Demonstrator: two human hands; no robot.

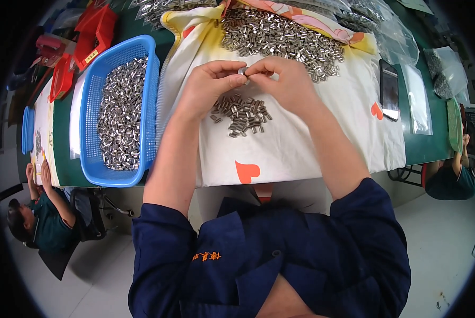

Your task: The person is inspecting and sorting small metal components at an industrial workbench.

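While your forearms come up from the lower edge, your left hand (208,87) and right hand (285,82) meet fingertip to fingertip over the white cloth (301,148), and between them you pinch a small metal sleeve (242,70); only a sliver of it shows, so its shape is hard to make out. Your thumbs and forefingers are pressed together on it, and the other fingers curl under, mostly hidden by the backs of your hands. Just below your hands lies a small heap of metal sleeves (242,114) on the cloth, partly covered by your left wrist. Beyond your hands a large pile of the same sleeves (280,37) spreads toward the top edge, where it is cut off. To your left a blue plastic basket (91,159) holds more sleeves. To your right a dark phone (389,90) lies at the cloth's edge, beside clear plastic bags (417,100) on the green table (62,153). Red bins (94,32) at upper left are blurred. Two other people sit at the table's ends, each only partly in view
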